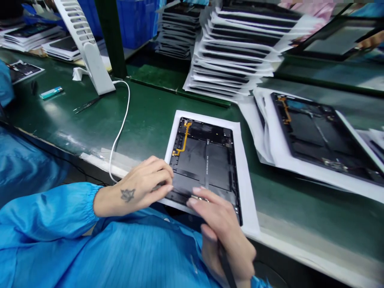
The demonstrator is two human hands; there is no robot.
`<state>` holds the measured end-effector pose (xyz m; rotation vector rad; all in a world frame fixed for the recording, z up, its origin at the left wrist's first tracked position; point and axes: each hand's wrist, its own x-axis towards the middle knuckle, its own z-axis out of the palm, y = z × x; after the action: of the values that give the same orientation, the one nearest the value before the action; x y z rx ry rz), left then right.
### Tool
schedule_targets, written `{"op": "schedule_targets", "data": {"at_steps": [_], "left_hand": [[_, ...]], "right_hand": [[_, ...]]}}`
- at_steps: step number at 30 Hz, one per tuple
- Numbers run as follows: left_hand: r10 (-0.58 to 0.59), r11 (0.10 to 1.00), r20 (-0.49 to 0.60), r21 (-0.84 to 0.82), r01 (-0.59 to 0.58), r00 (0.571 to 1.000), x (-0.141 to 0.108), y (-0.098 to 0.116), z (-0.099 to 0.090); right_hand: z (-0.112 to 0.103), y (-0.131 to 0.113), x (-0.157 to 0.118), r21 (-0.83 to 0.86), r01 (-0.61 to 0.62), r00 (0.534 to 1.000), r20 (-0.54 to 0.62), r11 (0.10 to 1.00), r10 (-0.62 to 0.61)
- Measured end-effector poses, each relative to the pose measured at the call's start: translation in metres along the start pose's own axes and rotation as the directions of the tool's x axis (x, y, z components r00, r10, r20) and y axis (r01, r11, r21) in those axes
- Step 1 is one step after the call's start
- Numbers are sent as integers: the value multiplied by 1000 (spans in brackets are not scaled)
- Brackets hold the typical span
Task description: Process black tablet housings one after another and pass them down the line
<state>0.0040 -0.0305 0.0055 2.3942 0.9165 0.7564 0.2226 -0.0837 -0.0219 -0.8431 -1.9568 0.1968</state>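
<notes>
An opened tablet's black rear housing lies on a white paper sheet, with a yellow flex cable at its upper left. My left hand rests its fingertips on the tablet's lower left area, holding nothing. My right hand lies over the tablet's lower edge, with its fingers touching a small metal part near that edge. A slim dark tool sits in that hand, its tip hidden by the fingers.
A second opened tablet lies on white sheets to the right. Tall stacks of paper-interleaved panels stand behind. On the green bench are tweezers, a white cable and a white slatted stand.
</notes>
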Motion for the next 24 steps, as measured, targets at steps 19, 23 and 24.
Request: {"op": "schedule_targets", "data": {"at_steps": [19,23,24], "left_hand": [[-13,998,-226,-56,1,974,-10,2,14],[-78,992,-234,-112,53,969,-6,4,12],[-95,990,-237,-125,66,967,-5,4,12]], "right_hand": [[19,7,27,-98,-166,968,171,981,181],[22,7,24,-140,-137,979,131,981,155],[23,7,23,-153,-126,982,123,980,146]]}}
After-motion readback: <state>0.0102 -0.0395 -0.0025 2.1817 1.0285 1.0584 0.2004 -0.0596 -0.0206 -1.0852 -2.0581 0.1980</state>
